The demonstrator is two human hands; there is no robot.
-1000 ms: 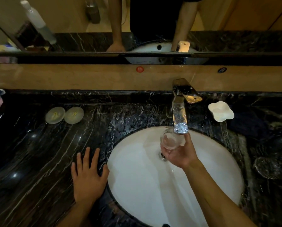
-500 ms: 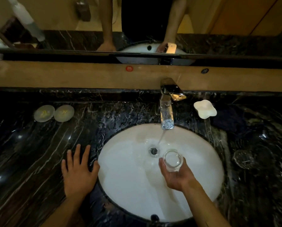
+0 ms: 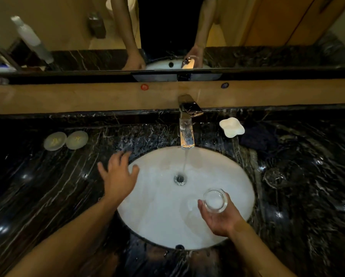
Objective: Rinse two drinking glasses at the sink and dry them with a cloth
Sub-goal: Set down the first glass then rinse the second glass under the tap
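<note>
A: What's moved since a sec ago? The glass (image 3: 215, 200) was up under the tap (image 3: 186, 134); now it's pulled back to the near right of the sink (image 3: 157, 226), out of the stream. The left hand (image 3: 118, 176) was flat on the counter (image 3: 53, 188), now it's lifted w/ fingers spread, reaching over the sink's far-left rim. Water's running straight into the drain (image 3: 180, 179).

B: Grip on the glass?

A: The right hand (image 3: 220, 218) holds it from below and round the side, fingers curled on the wall, mouth facing up. Left hand's grip is released, holding nothing.

B: How'll it handle?

A: Prob. light, stiff, breakable. It's wet, so I'd guess slippery, and hard porcelain sits right under it. A drop there could chip it. Best to hold round the middle of the wall, thumb opposite the fingers, not by the rim.

B: Looks?

A: Small, clear, round, thick-ish rim that catches the light. The sink's white shows through it. Can't tell if any water's left inside.

B: The 2nd glass?

A: I think that's the faint clear shape on the counter (image 3: 275, 176), well right of the sink; too dim to be sure. The dark lump far right (image 3: 257, 136), just beside the white dish (image 3: 232, 127), may be the cloth, but I can't confirm.
</note>
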